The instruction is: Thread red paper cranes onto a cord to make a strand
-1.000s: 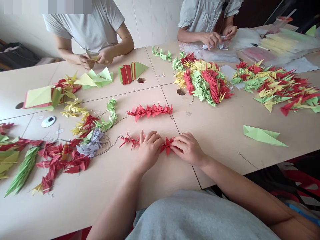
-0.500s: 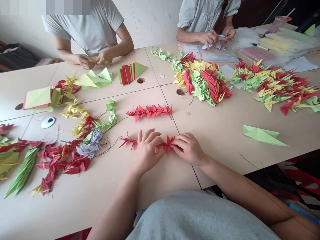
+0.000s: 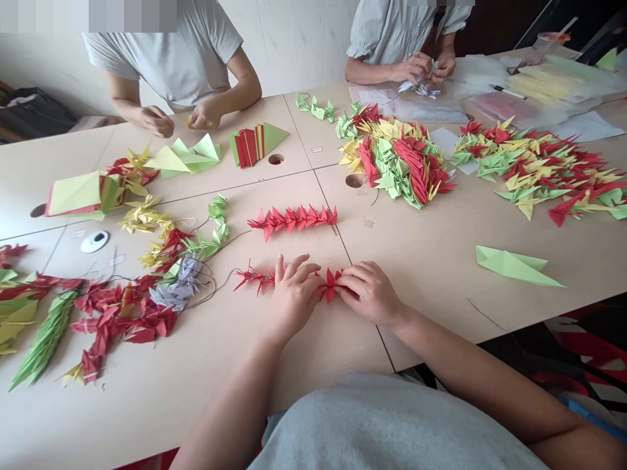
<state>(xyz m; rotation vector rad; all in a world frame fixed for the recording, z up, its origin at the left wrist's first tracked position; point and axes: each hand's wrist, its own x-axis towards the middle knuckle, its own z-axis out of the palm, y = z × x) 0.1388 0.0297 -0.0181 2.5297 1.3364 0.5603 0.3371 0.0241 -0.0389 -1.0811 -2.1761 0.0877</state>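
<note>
A red folded paper crane lies between my hands, its pointed tips spread out. My left hand pinches its left side with thumb and forefinger, while the other fingers are raised. From the right, my right hand grips the same crane between thumb and fingers. Left of my left hand, more red cranes trail along a dark thread; the stretch under that hand is hidden. Just beyond my hands lies a row of red cranes packed close together.
Strung cranes in several colours form a heap and a second pile. A pale green folded paper and a needle with thread lie right. Paper stacks stand left. Two people work across the table.
My left hand has slid slightly right, towards the crane at my right hand, showing more of the red strand behind it. Across the table, one person's hands have drawn apart.
</note>
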